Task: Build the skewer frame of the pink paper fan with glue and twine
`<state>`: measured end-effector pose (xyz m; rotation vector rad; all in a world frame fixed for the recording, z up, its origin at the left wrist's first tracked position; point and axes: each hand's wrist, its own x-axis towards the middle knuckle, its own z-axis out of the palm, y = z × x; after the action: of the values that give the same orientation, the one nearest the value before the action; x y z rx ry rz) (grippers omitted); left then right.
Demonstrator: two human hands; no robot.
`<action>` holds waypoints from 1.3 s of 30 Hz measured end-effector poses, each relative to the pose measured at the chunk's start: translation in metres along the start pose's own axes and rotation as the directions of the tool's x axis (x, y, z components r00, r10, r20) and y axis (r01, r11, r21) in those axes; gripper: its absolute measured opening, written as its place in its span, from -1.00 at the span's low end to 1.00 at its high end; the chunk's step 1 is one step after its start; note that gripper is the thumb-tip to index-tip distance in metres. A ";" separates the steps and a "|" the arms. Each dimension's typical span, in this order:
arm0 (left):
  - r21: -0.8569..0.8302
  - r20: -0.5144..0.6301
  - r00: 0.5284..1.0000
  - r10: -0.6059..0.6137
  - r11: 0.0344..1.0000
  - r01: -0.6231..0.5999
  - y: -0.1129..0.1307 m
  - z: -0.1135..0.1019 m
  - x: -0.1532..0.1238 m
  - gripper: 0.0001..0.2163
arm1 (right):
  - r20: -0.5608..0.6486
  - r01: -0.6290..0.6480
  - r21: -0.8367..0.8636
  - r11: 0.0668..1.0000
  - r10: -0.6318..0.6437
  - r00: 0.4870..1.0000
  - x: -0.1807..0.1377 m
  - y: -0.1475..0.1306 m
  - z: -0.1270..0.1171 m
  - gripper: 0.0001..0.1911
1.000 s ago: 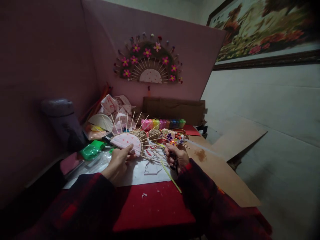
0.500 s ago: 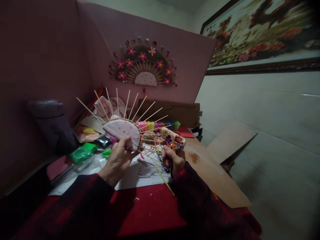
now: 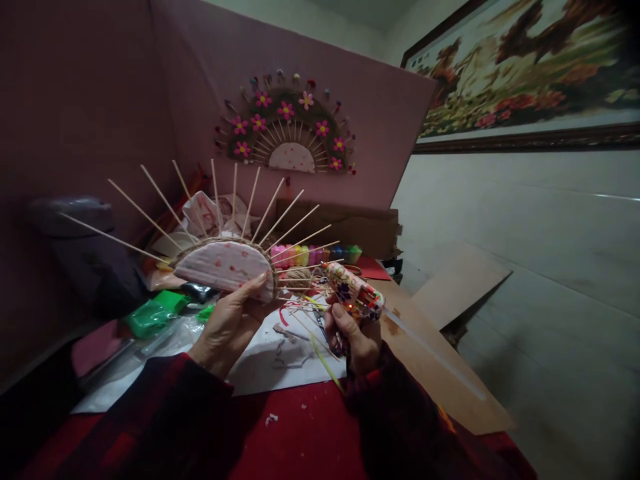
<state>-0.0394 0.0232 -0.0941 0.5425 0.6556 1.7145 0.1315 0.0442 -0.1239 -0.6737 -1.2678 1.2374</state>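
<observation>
Above the red tabletop (image 3: 300, 433), the left hand (image 3: 231, 327) pinches a half-round, pink-spotted white fabric panel (image 3: 217, 267) fringed with pale wooden sticks (image 3: 235, 190); the right hand (image 3: 357, 335) grips a flower-patterned glue gun (image 3: 357, 290) pointing toward them. White paper (image 3: 260, 367) stops short, leaving a red margin nearest. Behind stand small multicoloured pots (image 3: 320, 256), contents unclear.

Looks like a home craft corner, red-covered tbl (image 3: 305, 443) spread below L hand (image 3: 233, 327) & R hand (image 3: 357, 333), plastic bags (image 3: 150, 319) left of the L, twine ball (image 3: 299, 277) beyond the gap between, multicoloured packs (image 3: 303, 255) lined up just past it! Farther off, pink board (image 3: 383, 120) w/ a flower-decked fan (image 3: 287, 111), and right of the R, a big framed pic (image 3: 530, 80) on a pale tiled wall (image 3: 550, 220), v. domestic
</observation>
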 end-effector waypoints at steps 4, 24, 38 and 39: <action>-0.007 0.025 0.997 0.073 0.997 -0.073 0.010 -0.001 -0.003 -0.90 | 0.070 -0.052 -0.131 0.990 0.061 0.996 -0.003 0.002 0.000 -0.59; -0.006 -0.070 0.977 0.201 0.979 -0.202 0.008 0.001 -0.004 -0.90 | 0.060 -0.173 -0.288 0.942 0.198 0.978 -0.006 0.005 0.002 -0.46; 0.003 -0.055 0.981 0.189 0.982 -0.189 0.003 0.003 -0.006 -0.89 | 0.039 -0.203 -0.302 0.931 0.225 0.973 -0.007 0.003 0.006 -0.45; 0.007 -0.051 0.980 0.195 0.981 -0.195 0.003 0.003 -0.007 -0.88 | 0.037 -0.204 -0.307 0.930 0.226 0.973 -0.006 0.003 0.006 -0.45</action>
<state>-0.0377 0.0167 -0.0897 0.5815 0.6580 1.9167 0.1261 0.0377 -0.1279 -1.0198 -1.4903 1.2652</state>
